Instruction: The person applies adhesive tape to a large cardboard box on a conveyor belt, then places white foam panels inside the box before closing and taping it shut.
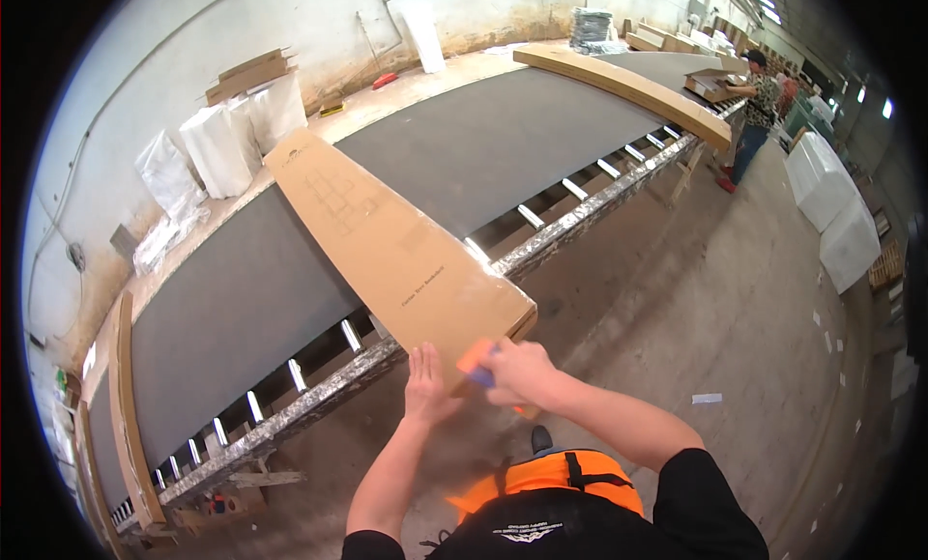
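A long brown cardboard box [391, 236] lies across the grey conveyor belt, its near end sticking out over the rail toward me. My left hand [428, 384] rests against that near end, fingers stretched out and nothing held in them. Just to its right, my right hand [517, 371] is closed around an orange and blue tape dispenser [476, 361], which is smeared by motion. The dispenser is at the box's near end face, close to my left hand. Whether it touches the cardboard is hard to make out.
The grey belt [503, 140] has a speckled rail [570, 224] and rollers along its near side. Other long boxes lie across it at left [130, 415] and far right [628, 86]. White foam-wrapped bundles [220, 149] stand by the wall. A co-worker [759, 111] stands farther along.
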Demonstrator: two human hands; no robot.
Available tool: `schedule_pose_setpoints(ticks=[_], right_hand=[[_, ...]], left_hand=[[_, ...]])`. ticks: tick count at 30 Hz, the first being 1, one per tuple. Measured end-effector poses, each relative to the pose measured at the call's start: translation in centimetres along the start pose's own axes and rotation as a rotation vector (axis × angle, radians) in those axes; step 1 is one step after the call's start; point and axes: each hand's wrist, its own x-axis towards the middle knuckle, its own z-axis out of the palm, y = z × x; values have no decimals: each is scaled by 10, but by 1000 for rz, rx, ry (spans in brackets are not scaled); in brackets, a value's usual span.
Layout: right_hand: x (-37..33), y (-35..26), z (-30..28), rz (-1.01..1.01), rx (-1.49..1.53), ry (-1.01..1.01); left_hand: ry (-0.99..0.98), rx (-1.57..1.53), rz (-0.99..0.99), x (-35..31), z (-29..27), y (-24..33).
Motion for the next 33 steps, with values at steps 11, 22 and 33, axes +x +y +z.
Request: schedule_pose_setpoints(ticks=[11, 22, 33], right_hand=[[29, -41, 25, 31, -106, -230], [34, -21, 157, 57, -279, -380], [-6, 213, 58, 492, 1629, 107]], left_hand=[[130, -94, -107, -15, -2, -12], [-9, 22, 15, -10, -20, -10], [-103, 76, -65, -11, -33, -3]])
